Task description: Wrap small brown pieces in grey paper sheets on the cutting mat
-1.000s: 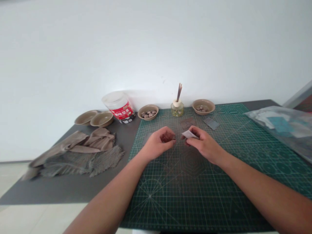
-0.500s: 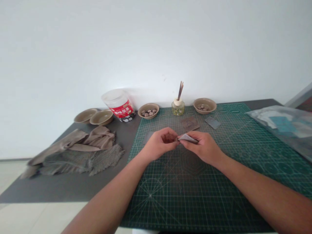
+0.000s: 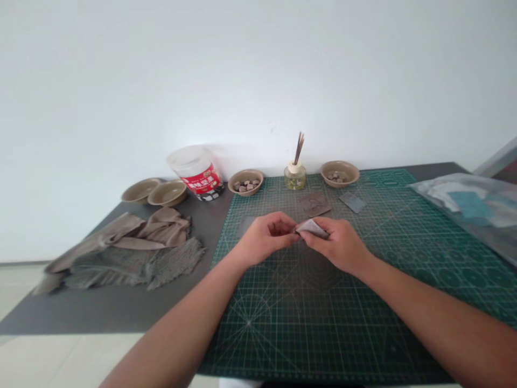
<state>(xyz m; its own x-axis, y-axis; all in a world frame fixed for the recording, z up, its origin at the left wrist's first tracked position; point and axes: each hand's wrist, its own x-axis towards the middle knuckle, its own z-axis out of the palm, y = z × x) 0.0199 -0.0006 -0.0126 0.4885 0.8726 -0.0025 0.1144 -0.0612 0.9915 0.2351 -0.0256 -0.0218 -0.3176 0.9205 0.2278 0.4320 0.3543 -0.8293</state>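
Note:
Above the green cutting mat (image 3: 274,323), my two hands meet with fingertips nearly touching. My right hand (image 3: 341,242) is closed on a small folded grey sheet (image 3: 313,228), which looks like sandpaper. My left hand (image 3: 269,237) is closed in a pinch at the sheet's left end; whatever sits between its fingertips is hidden. Behind the hands lie a brown square piece (image 3: 315,204) with a dark curved mark and a flat grey piece (image 3: 353,202). A pale translucent piece (image 3: 244,225) lies partly behind my left hand.
Along the wall stand a bowl of stones (image 3: 246,183), a reed diffuser (image 3: 295,175), another bowl (image 3: 340,173) with small stones, a tilted plastic tub (image 3: 197,175) and two bowls (image 3: 167,193). Crumpled cloths (image 3: 133,248) lie left; a clear plastic bag (image 3: 472,207) lies right.
The folded grey sheet has tilted slightly in my right hand, showing more of its upper face. My hands stay in nearly the same place.

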